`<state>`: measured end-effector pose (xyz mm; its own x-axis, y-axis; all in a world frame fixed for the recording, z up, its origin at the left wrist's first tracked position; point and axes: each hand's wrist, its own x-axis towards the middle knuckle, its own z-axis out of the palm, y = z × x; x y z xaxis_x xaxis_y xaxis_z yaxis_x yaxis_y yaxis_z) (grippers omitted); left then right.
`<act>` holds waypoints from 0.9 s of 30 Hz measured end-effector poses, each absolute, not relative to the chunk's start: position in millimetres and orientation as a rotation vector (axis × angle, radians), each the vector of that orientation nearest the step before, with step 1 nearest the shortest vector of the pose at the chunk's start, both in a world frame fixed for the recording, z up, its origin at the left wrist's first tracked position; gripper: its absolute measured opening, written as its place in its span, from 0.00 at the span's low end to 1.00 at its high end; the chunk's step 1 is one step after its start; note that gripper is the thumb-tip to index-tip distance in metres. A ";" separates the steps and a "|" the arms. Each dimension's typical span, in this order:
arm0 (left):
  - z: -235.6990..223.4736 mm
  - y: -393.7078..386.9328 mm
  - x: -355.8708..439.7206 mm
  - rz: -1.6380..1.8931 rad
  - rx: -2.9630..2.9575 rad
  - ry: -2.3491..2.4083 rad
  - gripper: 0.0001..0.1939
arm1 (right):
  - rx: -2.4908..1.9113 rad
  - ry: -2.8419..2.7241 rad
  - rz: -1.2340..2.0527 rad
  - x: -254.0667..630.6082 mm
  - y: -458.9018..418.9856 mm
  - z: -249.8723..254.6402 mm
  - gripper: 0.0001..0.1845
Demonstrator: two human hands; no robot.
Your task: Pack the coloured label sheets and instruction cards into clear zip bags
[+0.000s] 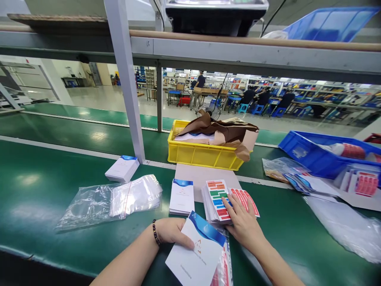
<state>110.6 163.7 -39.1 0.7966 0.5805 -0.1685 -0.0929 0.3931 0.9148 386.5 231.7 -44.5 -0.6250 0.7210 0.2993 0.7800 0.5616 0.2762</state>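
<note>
My left hand grips a white booklet with a blue top band, its thumb across the cover. My right hand lies with fingers spread on the label sheets in front of me. Under its fingertips are a sheet of multicoloured labels on top of a stack and a sheet of red labels fanned out to the right. A stack of similar booklets stands left of the label sheets. Beneath the held booklet, a clear bag with red-printed sheets is partly hidden.
Clear plastic bags and another booklet stack lie at left. Behind the labels stands a yellow crate with brown paper. At right are a blue bin and a plastic bag. A post and overhead shelf frame the bench.
</note>
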 end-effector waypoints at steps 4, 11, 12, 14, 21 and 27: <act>-32.0 164.0 109.7 0.486 1.082 0.512 0.24 | -1.280 -2.634 -0.530 377.5 237.6 -42.1 0.36; -36.9 166.6 103.9 0.612 0.897 0.459 0.22 | -1.093 -2.739 -0.184 378.8 246.2 -12.5 0.25; -40.3 167.4 104.1 0.632 0.848 0.461 0.22 | -1.077 -2.753 -0.115 378.9 246.8 -6.6 0.23; -46.4 168.9 106.6 0.674 0.757 0.477 0.22 | -1.073 -2.761 0.016 379.1 246.7 3.3 0.21; -30.3 165.3 133.0 0.807 0.617 0.479 0.21 | -1.015 -2.718 0.373 385.5 244.6 16.3 0.16; -13.5 161.8 149.8 0.730 0.595 0.400 0.21 | -1.036 -2.742 0.279 378.3 244.6 15.9 0.16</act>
